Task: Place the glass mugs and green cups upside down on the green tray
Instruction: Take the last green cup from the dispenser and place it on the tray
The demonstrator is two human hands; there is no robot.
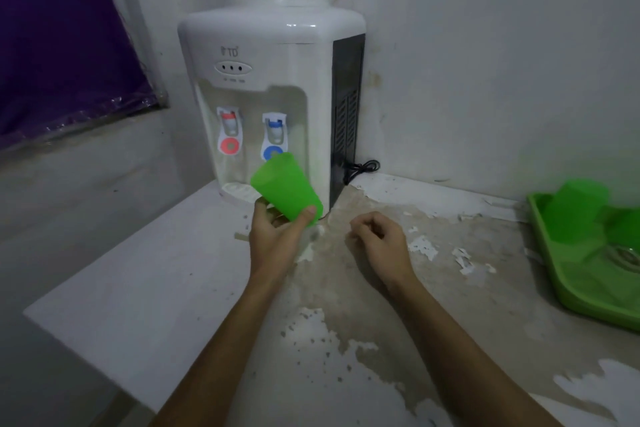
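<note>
A translucent green plastic cup (286, 188) is held in the left hand (273, 236), whose fingers (308, 213) are closed round its wider rim end just above the desk (138, 288), close in front of the white water dispenser (273, 94) at the far edge. Its long axis is tilted, the narrower base pointing up and away to the left, so it is already partly inverted. The green plastic tray (554, 270), where another green cup (576, 213) sits, lies well apart at the right edge; the right hand (377, 239), loosely curled and holding nothing, is nearer to it.
</note>
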